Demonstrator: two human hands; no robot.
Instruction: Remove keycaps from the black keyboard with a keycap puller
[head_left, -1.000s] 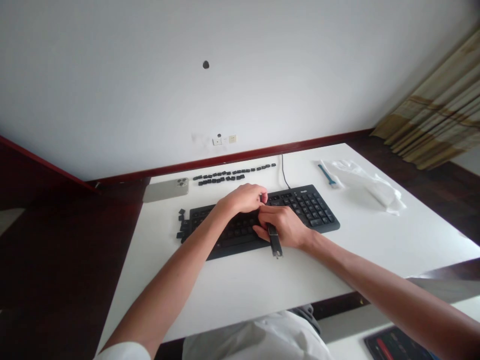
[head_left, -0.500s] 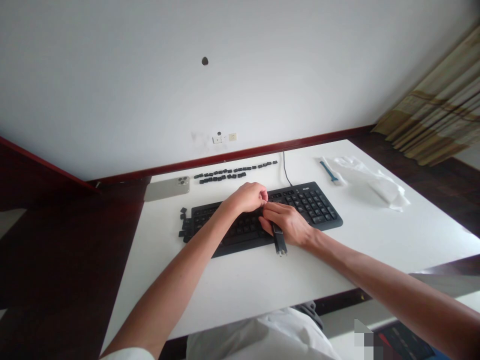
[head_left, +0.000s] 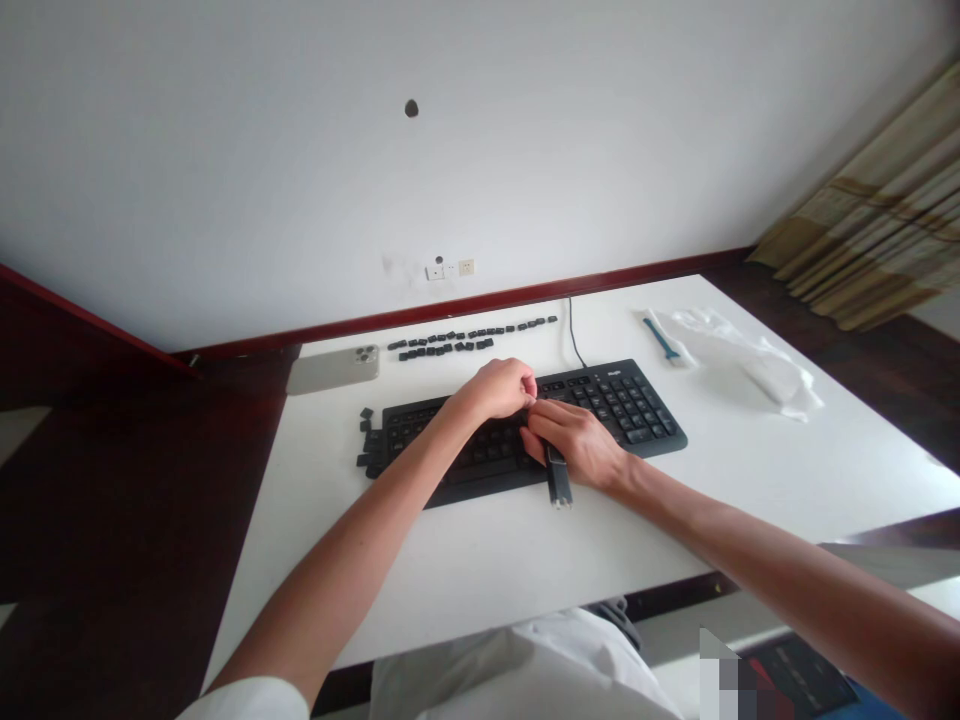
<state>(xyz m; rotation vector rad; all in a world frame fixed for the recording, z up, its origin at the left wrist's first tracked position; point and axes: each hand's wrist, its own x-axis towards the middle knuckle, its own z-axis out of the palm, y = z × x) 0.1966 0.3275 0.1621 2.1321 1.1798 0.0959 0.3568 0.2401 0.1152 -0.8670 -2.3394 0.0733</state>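
Observation:
A black keyboard (head_left: pixel 637 412) lies on the white table, its middle hidden under both hands. Over its centre my left hand (head_left: pixel 504 388) is closed in a pinch, fingertips against the right fingers. Whatever sits in that pinch is too small or hidden to make out. My right hand (head_left: pixel 576 440) rests on the keys beside it, wrapped round a black keycap puller (head_left: pixel 559 488) whose metal prongs point toward me. Loose black keycaps (head_left: pixel 442 338) are lined up in two rows behind the keyboard. Several more keycaps (head_left: pixel 366 440) lie by its left end.
A phone (head_left: pixel 334 370) lies face down at the table's back left. At the back right are a blue-handled brush (head_left: pixel 660 338) and a crumpled white plastic bag (head_left: pixel 750 365). The keyboard's cable (head_left: pixel 575 335) runs off the far edge of the table (head_left: pixel 480 570).
The view has shifted very slightly. Both hands keep nearly the same place and grip over the keyboard, with only a small shift of the fingertips.

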